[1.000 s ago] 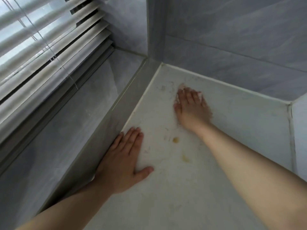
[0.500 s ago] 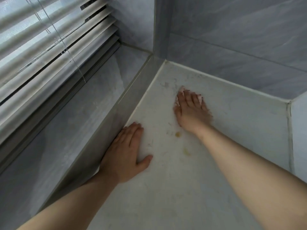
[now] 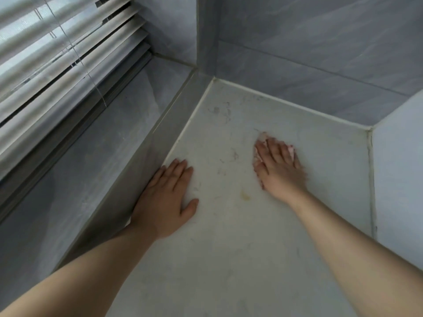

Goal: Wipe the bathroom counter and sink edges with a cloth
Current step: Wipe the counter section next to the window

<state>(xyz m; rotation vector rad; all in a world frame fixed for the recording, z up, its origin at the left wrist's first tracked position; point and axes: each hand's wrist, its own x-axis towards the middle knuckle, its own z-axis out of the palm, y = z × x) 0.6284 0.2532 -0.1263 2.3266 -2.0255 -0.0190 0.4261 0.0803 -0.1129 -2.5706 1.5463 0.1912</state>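
Note:
The pale bathroom counter (image 3: 229,252) fills the middle of the view and carries smears, hairs (image 3: 220,112) and a yellowish stain (image 3: 246,196). My right hand (image 3: 280,171) lies flat on a small pinkish-white cloth (image 3: 262,136) and presses it onto the counter to the right of the stain; only the cloth's edges show around my fingers. Near the counter's left edge my left hand (image 3: 167,202) rests palm down with fingers together, holding nothing. No sink is in view.
A raised grey ledge (image 3: 160,124) borders the counter on the left, with a window sill (image 3: 96,156) and slatted blind (image 3: 57,53) beyond it. Grey tiled walls (image 3: 309,65) close the back corner. A white panel (image 3: 398,168) stands on the right.
My right hand has slid the cloth to the right and slightly toward me, away from the back left corner. My left hand stays planted at the left edge.

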